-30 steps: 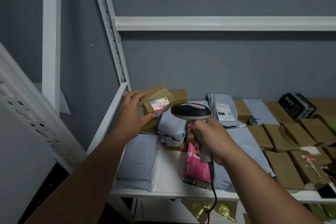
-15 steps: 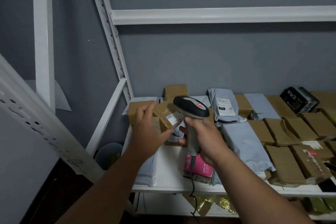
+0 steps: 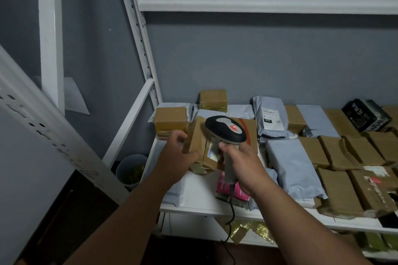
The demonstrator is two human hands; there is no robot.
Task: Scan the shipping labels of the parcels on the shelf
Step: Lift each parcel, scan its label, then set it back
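Two hands share the work in the head view, the only one to go on: the left hand (image 3: 179, 152) has its grip curled round a brown cardboard parcel (image 3: 199, 142) tipped up on edge at the near left of the shelf (image 3: 200, 194), and the right hand (image 3: 241, 164) has its grip wrapped about the handle of a corded barcode scanner (image 3: 225, 128) whose head sits right over that parcel. Its shipping label (image 3: 212, 152) shows only as a thin strip on the near face, mostly behind the scanner and the right fingers, so I'd guess a misread is the first risk: the window looks too close and badly angled to the label. The parcel is held by one corner, and a slip could drop it onto the pink packet (image 3: 224, 187) or off the near edge. The cable (image 3: 231, 211) hangs down past the shelf front, where it might snag. Many brown boxes (image 3: 336, 189) and grey mailer bags (image 3: 290, 165) lie packed together to the right, several label-down as far as I can tell, so one could easily be skipped or scanned twice.
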